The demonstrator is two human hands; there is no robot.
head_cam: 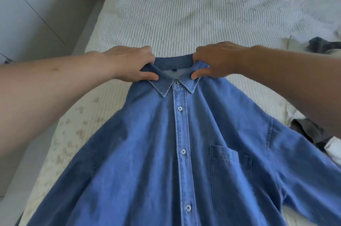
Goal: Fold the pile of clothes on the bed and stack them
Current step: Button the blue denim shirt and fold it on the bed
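While both hands' fingers [147, 77] pinch the shirt [166, 151] collar, clothes [310, 131] lie right.

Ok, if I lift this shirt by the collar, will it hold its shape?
Probably not. The shirt already drapes in soft folds, so it should hang limp. Its sleeves spread wide and would likely trail. The collar looks stiffer where each hand pinches it.

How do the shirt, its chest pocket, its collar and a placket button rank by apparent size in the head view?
1. Shirt
2. Pocket
3. Collar, though it lies farther from the camera, so this is unsure
4. Button
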